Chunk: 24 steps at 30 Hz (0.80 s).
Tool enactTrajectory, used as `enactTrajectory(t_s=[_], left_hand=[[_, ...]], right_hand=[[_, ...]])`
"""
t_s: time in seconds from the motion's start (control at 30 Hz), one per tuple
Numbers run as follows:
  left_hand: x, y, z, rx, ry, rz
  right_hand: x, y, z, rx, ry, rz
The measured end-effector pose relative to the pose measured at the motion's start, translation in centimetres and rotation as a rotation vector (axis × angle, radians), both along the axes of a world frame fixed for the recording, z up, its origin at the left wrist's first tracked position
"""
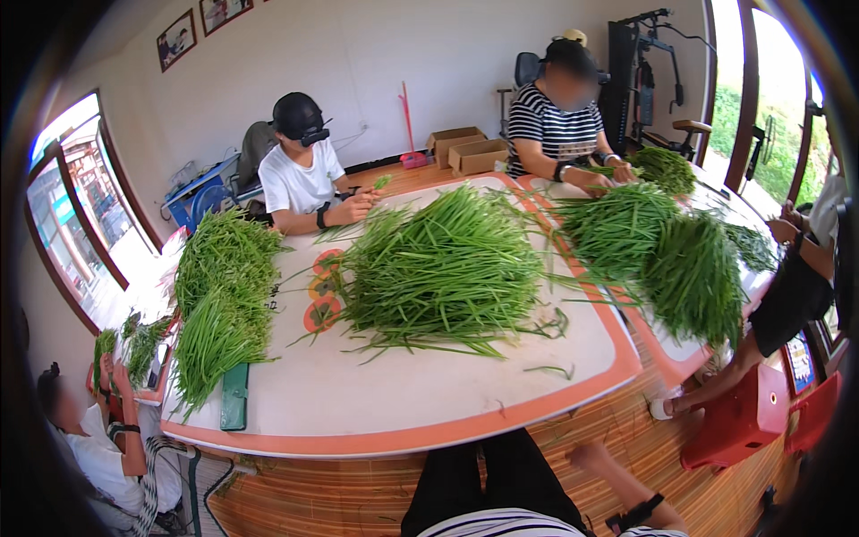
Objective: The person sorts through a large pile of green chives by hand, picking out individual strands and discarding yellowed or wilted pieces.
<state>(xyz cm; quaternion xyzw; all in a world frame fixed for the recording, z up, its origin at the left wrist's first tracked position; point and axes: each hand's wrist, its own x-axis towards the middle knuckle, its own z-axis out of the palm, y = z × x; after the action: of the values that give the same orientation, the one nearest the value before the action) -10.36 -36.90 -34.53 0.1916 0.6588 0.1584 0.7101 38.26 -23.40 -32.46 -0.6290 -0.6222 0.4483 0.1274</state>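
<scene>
My right hand (591, 457) is off the table, low beside my right thigh and below the near edge. A black band is round its wrist. Its fingers are blurred, so their pose is unclear, and I can make out nothing held in it. My left hand is out of the picture. In front of me, on the white table (376, 407) with its orange border, lies a big loose heap of green chives (447, 268). More chives (219, 331) lie in a long pile at the table's left side, with a flat green case (234, 396) next to it.
Across the table, a person in white (304, 179) holds a few stalks. A person in stripes (559, 134) works over more chives (617, 228) at the right table. Other people are at far left and far right. A red stool (738, 416) stands right; cardboard boxes (479, 157) sit behind.
</scene>
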Motion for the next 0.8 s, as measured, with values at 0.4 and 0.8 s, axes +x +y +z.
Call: enactTrajectory(t_s=[0.4,0.8], left_hand=[[0.0,4.0,-1.9,-0.189,-0.037,0.064],[-1.0,8.7,-3.1,-0.349,-0.073,0.043]], right_hand=[[0.1,-0.5,-17.5,-0.917,0.258,-0.419],[-2.2,6.0,-16.6,-0.951,0.158,-0.396]])
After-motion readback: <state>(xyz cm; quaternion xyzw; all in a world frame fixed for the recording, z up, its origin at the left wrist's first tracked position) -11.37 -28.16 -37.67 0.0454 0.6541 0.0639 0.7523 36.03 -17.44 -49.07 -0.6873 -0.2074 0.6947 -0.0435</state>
